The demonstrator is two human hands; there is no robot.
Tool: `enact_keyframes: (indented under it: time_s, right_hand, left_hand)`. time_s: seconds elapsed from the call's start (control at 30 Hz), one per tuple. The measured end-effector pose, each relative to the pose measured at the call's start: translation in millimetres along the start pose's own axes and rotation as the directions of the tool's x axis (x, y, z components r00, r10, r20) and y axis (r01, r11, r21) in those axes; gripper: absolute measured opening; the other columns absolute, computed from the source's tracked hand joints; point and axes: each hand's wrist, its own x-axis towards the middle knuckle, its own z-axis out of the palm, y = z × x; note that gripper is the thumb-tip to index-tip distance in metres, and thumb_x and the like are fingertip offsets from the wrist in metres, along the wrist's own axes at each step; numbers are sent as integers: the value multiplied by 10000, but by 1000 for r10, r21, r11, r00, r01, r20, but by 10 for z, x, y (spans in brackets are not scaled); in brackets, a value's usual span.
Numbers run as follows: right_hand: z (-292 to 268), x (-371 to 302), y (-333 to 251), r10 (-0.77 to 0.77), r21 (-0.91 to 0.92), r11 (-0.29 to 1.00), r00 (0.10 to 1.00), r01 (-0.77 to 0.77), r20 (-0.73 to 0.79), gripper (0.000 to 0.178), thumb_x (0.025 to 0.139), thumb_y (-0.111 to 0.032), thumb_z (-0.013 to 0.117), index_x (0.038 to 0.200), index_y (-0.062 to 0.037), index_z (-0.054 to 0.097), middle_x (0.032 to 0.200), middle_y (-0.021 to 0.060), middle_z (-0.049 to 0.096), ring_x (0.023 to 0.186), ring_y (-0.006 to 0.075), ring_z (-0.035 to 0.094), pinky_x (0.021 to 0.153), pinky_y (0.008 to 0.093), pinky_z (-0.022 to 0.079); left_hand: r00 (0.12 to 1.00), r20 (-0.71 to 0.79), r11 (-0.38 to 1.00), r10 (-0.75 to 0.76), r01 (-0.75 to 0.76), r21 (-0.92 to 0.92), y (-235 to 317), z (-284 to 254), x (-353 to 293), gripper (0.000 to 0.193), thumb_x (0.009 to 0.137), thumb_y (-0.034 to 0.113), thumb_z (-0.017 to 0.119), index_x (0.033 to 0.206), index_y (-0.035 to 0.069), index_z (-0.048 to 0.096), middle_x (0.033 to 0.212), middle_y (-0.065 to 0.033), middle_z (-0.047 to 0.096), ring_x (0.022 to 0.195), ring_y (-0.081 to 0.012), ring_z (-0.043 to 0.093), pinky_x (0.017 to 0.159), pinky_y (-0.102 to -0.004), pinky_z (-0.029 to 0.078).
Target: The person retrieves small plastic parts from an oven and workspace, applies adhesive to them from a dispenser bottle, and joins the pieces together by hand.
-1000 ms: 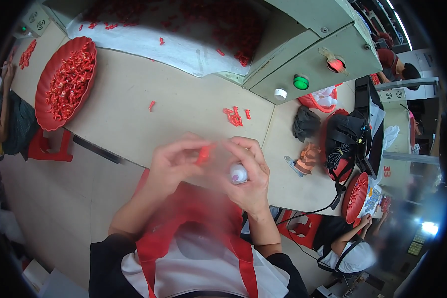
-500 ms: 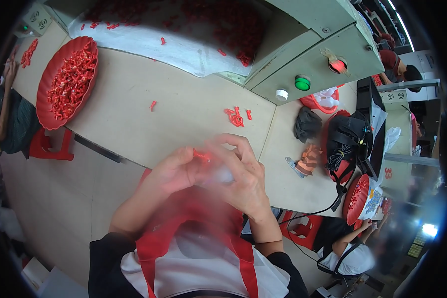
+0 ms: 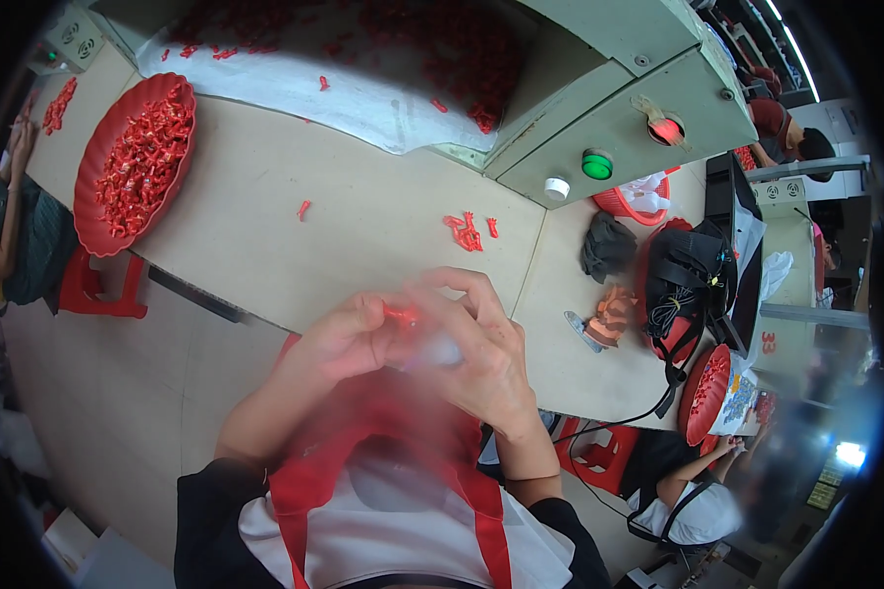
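Observation:
My left hand [image 3: 349, 337] pinches a small glossy red figure-like piece [image 3: 400, 314] between thumb and fingers, close in front of my red apron [image 3: 363, 417]. Against it my right hand [image 3: 486, 358] is closed, its index finger arched over the piece. Under the right fingers shows a pale, blurred thing [image 3: 440, 351], too smeared to name. Beyond my hands, a small group of like red pieces [image 3: 465, 232] lies on the table, with a single one [image 3: 303, 210] farther left.
A scalloped red tray [image 3: 86, 201] heaped with red pieces stands at the left. At the back is a pale green cabinet [image 3: 530, 147] with red pieces on a white sheet [image 3: 265, 90]. To the right lie a dark cloth [image 3: 609, 245], an orange-brown roll [image 3: 614, 314] and a black bag [image 3: 692, 265]. Co-workers sit on both sides.
Both hands stay almost in place around the red piece, with only slight finger movement. Things on the table have not moved.

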Motion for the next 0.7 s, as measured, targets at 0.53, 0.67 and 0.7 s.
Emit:
enact_keyframes:
  time_s: [0.53, 0.67, 0.7]
  right_hand:
    - [-243, -82, 282, 129, 96, 987, 991, -125, -41, 499, 623, -123, 733, 1095, -112, 572, 1048, 91, 534, 777, 219, 589, 653, 312, 490]
    - [-389, -245, 645, 246, 7, 967, 929, -255, -277, 377, 634, -109, 720, 989, -63, 602, 976, 123, 575, 882, 284, 577, 760, 338, 465]
    - [-503, -325, 739, 206, -197, 934, 901, -297, -383, 326, 635, -71, 697, 949, -52, 616, 941, 126, 596, 894, 289, 574, 786, 358, 451]
  left_hand:
    - [998, -57, 979, 40, -50, -199, -1, -66, 137, 572, 809, 408, 591, 1158, -32, 480, 1093, -121, 532, 959, -223, 531, 866, -372, 424]
    - [982, -157, 966, 104, -138, -221, 138, -99, -132, 509, 822, 394, 572, 1139, 9, 473, 1078, -127, 464, 976, -241, 502, 873, -369, 451]
    - [979, -151, 957, 140, -173, -234, 91, -95, -182, 496, 822, 390, 572, 1130, 12, 482, 1108, -129, 474, 1005, -246, 501, 874, -377, 449]
